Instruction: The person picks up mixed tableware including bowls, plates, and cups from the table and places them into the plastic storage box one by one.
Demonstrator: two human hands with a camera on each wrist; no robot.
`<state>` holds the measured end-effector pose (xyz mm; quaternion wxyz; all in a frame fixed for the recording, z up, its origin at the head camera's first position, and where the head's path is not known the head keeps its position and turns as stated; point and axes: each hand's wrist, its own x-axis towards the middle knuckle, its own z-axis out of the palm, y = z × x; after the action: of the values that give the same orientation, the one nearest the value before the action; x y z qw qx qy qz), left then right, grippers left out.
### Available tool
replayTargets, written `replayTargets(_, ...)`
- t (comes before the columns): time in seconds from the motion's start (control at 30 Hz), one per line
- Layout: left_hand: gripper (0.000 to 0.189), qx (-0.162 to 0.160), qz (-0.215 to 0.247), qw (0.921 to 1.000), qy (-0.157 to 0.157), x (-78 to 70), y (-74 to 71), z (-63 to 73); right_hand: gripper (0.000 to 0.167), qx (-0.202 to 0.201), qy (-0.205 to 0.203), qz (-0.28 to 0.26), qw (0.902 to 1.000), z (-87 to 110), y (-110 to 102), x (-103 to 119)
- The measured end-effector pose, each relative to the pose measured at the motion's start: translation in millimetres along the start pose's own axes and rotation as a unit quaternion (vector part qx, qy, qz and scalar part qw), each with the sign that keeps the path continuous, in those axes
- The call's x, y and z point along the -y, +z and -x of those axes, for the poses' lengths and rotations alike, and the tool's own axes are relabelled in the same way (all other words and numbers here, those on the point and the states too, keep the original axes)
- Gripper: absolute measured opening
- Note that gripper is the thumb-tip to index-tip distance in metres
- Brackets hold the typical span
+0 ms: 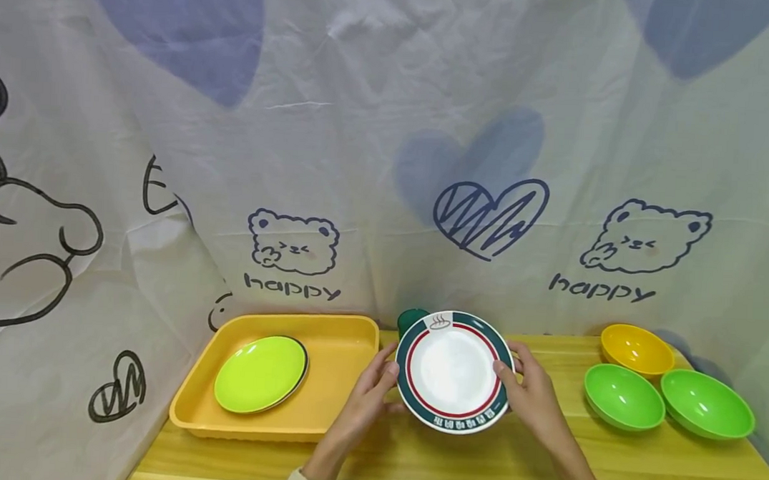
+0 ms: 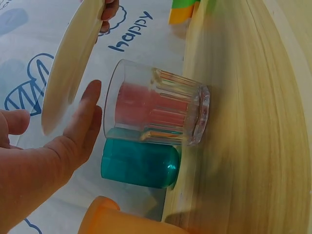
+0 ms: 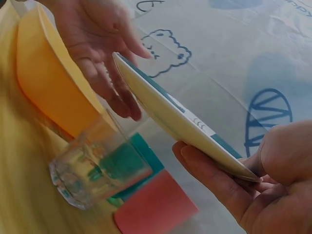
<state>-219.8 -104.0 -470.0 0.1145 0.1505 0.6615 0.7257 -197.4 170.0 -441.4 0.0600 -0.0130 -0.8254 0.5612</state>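
Observation:
A white plate (image 1: 454, 372) with a dark green rim band and a red ring is held up over the table, its face tilted toward me. My right hand (image 1: 535, 397) pinches its right edge, thumb on the face and fingers underneath. At the opposite edge is my left hand (image 1: 368, 393), its fingers extended and spread; in the right wrist view this left hand (image 3: 97, 53) shows a gap between thumb and fingers around the rim. Behind and below the plate stand a clear glass (image 2: 156, 102), a teal cup (image 2: 139, 163) and a red cup (image 3: 156, 204), mostly hidden from the head view.
On the left lies an orange tray (image 1: 340, 367) carrying a lime-green plate (image 1: 261, 374) stacked over a dark-edged one. A yellow bowl (image 1: 637, 349) and two green bowls, one nearer (image 1: 624, 397), stand at the right. A printed cloth (image 1: 388, 161) hangs behind the wooden table (image 1: 445, 465).

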Motion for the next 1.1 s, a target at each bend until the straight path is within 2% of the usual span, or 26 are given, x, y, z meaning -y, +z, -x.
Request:
replayTargets(0.27,0.064,-0.017,0.000,0.9994,-0.029,-3.7,-1.5,1.4,0.048,0.018,0.002,0.004,0.9998,3.5,17,4)
replayTargets(0.7,0.058,-0.030,-0.014,0.9992,-0.021,-4.1,-3.2,1.0,0.050,0.028,-0.012,0.001,0.9995,5.5,26,7)
replayTargets(0.97,0.056,-0.030,-0.010,0.9989,-0.034,-6.8,-7.1,0.8,0.051,0.028,-0.011,-0.002,0.9995,5.6,28,6)
replayTargets(1.1,0.057,-0.032,-0.012,0.9990,-0.028,-8.3,-11.7,2.5,0.049,0.042,-0.009,-0.015,0.9990,5.5,27,4)
